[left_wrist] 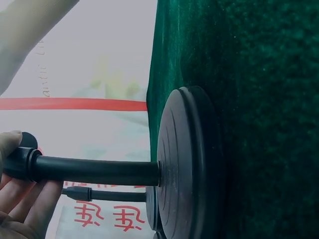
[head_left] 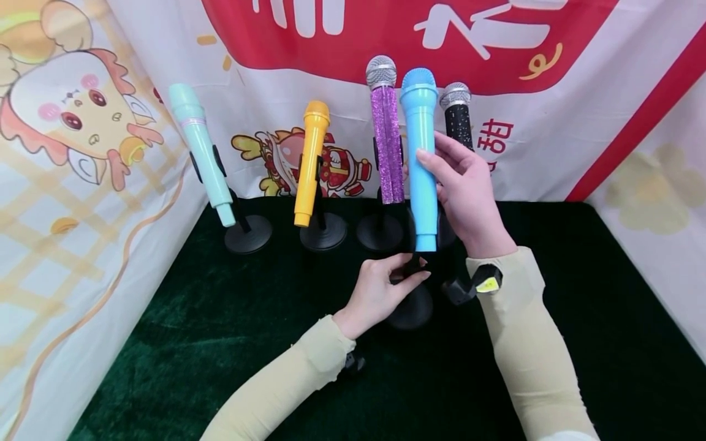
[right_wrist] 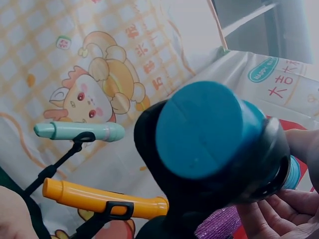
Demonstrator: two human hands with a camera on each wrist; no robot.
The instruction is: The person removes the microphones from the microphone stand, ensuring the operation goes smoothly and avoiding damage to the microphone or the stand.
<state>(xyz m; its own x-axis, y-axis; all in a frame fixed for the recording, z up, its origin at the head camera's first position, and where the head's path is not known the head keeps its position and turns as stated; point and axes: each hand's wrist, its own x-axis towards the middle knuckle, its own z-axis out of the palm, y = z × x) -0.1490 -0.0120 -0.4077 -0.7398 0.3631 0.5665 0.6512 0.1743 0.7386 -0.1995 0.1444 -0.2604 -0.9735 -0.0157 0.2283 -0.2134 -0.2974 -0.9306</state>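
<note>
A light blue microphone (head_left: 421, 177) stands upright, grille up, in a black clip (right_wrist: 152, 134) of a microphone stand. My right hand (head_left: 469, 193) holds the microphone from its right side, thumb across the body and fingers behind. Below it, my left hand (head_left: 380, 285) pinches the upper end of the stand's black pole (left_wrist: 99, 169), thumb and fingers around the joint. The stand's round base (left_wrist: 182, 164) is on the green cloth. Close behind are a glittery purple microphone (head_left: 387, 141) and a black speckled microphone (head_left: 458, 122), partly hidden by my right hand.
To the left, a yellow microphone (head_left: 312, 165) and a mint green microphone (head_left: 201, 153) lean in stands with round black bases. Dark green cloth (head_left: 220, 349) covers the table. A printed white and red backdrop (head_left: 331, 86) rises directly behind the row.
</note>
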